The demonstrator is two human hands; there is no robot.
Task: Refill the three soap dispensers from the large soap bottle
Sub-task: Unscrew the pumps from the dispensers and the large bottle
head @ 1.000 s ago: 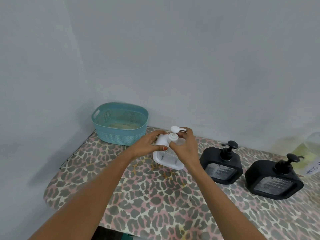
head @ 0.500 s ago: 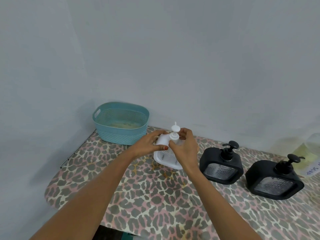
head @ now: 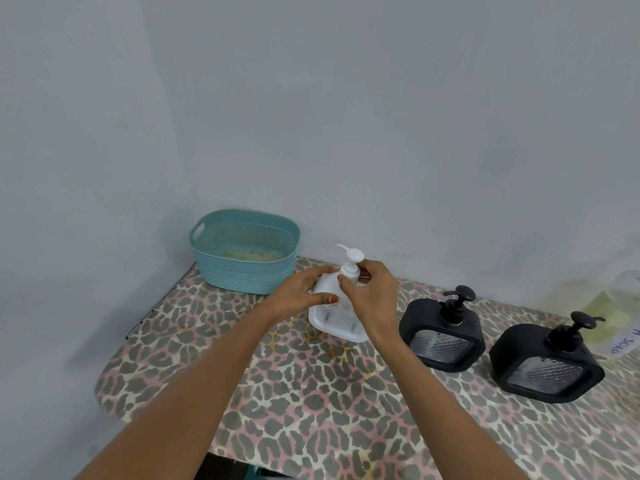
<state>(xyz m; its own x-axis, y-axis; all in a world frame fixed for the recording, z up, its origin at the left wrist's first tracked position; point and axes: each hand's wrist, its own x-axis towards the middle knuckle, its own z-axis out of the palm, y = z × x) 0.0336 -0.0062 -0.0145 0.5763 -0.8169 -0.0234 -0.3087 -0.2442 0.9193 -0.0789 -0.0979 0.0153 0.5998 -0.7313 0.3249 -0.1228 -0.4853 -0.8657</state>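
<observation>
A white soap dispenser (head: 334,318) stands on the leopard-print table (head: 311,393). My left hand (head: 301,294) grips its body from the left. My right hand (head: 370,294) pinches the collar of its white pump (head: 351,261), whose spout points left and away. Two black dispensers (head: 441,332) (head: 545,363) with black pumps stand to the right, untouched. The large soap bottle (head: 613,310), holding pale yellow liquid and bearing a handwritten label, sits at the far right edge, partly cut off.
A teal plastic basket (head: 244,251) stands at the back left corner against the wall. The table's rounded left end lies near the side wall. Bare patterned cloth stretches in front of the dispensers.
The white pump has turned: its spout pointed right a second ago and now points left. My right hand rotated with it; my left hand kept hold of the body.
</observation>
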